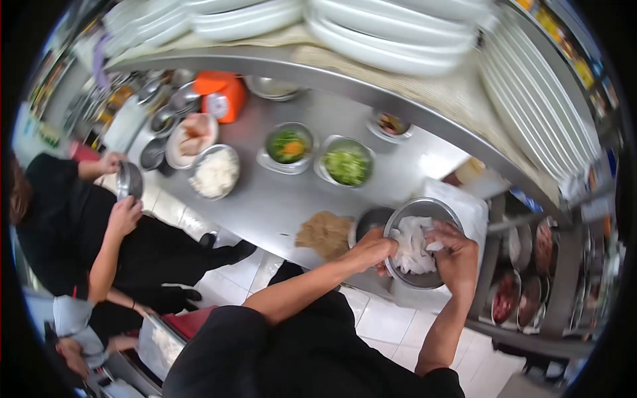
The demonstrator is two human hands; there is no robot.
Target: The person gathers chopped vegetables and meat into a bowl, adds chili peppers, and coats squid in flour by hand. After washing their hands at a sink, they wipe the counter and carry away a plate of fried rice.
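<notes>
A metal bowl (446,207) sits tilted toward me over the right part of the steel counter. Pale, translucent white strips (413,244), like thin-sliced raw fish or squid, lie heaped inside it. My left hand (373,251) is closed on the bowl's left rim. Over the right side of the bowl, my right hand (455,253) pinches some of the white strips with curled fingers. Just left of the bowl is a dark round pan (370,221), partly hidden behind my left hand. Beside that lies a crumpled brown cloth (324,235).
Bowls of chopped greens (345,166), herbs with orange shreds (289,147) and a white heap (215,172) stand along the counter (265,205). An orange scale (222,96) is behind. Plates (391,50) crowd the overhead shelf. A co-worker (66,219) holds a metal bowl at left.
</notes>
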